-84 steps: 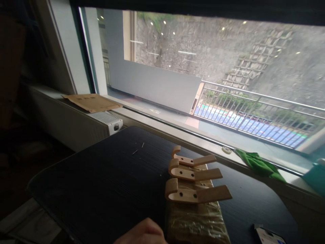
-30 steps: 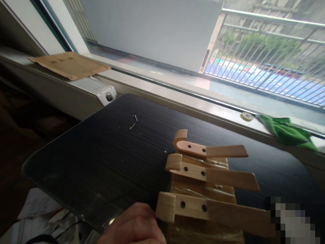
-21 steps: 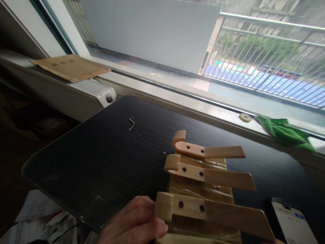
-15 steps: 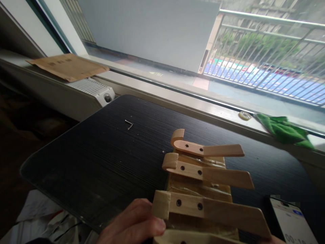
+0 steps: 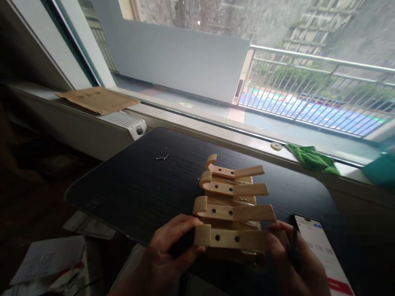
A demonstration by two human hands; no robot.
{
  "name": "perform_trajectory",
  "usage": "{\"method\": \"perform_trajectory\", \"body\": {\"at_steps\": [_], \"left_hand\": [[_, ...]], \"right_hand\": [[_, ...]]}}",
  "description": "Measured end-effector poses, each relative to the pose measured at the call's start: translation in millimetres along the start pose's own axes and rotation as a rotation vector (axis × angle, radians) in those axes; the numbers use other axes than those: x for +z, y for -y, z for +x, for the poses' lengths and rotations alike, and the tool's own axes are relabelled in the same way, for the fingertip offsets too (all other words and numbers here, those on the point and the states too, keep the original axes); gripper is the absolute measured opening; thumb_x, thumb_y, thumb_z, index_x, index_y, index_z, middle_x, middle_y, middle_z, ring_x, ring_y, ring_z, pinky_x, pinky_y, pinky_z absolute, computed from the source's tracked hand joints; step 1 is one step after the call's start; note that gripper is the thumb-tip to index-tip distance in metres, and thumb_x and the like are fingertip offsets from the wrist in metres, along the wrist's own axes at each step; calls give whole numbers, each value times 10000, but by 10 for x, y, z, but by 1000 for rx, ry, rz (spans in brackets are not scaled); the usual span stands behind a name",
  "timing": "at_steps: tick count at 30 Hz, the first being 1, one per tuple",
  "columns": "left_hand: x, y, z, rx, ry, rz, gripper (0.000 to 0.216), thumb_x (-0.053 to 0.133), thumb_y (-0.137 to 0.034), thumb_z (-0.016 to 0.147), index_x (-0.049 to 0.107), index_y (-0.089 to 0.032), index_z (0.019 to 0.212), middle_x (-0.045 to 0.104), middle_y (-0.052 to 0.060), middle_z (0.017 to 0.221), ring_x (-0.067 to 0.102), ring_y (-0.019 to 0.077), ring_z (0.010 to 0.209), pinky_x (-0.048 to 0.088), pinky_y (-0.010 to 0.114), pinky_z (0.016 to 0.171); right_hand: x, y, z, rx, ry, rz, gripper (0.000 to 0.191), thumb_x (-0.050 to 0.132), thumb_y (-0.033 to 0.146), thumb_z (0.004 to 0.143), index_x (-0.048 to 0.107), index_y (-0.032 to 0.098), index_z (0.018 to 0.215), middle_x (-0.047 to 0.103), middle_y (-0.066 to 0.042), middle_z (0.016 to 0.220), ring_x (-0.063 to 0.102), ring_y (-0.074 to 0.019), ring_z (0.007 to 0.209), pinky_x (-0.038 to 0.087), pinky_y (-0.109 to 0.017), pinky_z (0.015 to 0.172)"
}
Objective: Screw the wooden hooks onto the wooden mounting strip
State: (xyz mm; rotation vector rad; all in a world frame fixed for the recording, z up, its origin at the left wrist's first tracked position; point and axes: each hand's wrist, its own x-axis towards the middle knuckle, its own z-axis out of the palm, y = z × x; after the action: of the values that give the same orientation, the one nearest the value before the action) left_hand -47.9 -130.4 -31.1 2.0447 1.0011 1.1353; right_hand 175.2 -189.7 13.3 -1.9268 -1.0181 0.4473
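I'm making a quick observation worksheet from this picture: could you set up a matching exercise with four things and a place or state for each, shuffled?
Things:
1. green cloth
2. brown envelope
3. phone
4. nearest wooden hook

Places and states:
A. lying flat over the radiator
B. between the left hand and the right hand
C. crumpled on the windowsill
D. screen lit, beside the right hand

Right pairs: 1-C, 2-A, 3-D, 4-B
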Motion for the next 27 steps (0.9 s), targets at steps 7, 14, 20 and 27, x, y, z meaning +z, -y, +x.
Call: {"method": "perform_trajectory", "body": {"at_steps": [7, 14, 20, 27], "left_hand": [[-26, -50, 29, -86, -9, 7, 219, 618, -251, 822, 638, -202, 1034, 686, 42, 1054, 646, 191, 975, 537, 265, 848], [-7, -57, 34, -110, -39, 10, 227, 648, -290, 795, 656, -204, 1005, 705, 28, 1003, 667, 193, 917, 545, 265, 831], [-16, -38, 27, -66, -30, 16, 257, 631, -287, 808, 632, -216, 1055, 689, 43, 1057, 651, 209, 971, 543, 279, 851], [-11, 20, 7, -87, -36, 32, 257, 641, -296, 800, 638, -221, 1046, 698, 42, 1054, 660, 202, 957, 546, 265, 844]], "right_hand": [[31, 78, -53, -57, 12, 9, 337, 591, 496, 718, 617, 206, 888, 677, -11, 737, 610, -179, 660, 454, -232, 558], [96, 97, -43, -52, 86, 157, 338, 570, 509, 746, 618, 180, 807, 650, -18, 681, 590, -191, 666, 459, -249, 578], [174, 42, -49, -40, 54, 224, 344, 582, 507, 737, 599, 177, 832, 644, -23, 694, 592, -190, 656, 470, -248, 543], [129, 120, -47, -15, 59, 112, 360, 568, 531, 739, 616, 187, 834, 680, -28, 723, 628, -203, 705, 484, -240, 569]]}}
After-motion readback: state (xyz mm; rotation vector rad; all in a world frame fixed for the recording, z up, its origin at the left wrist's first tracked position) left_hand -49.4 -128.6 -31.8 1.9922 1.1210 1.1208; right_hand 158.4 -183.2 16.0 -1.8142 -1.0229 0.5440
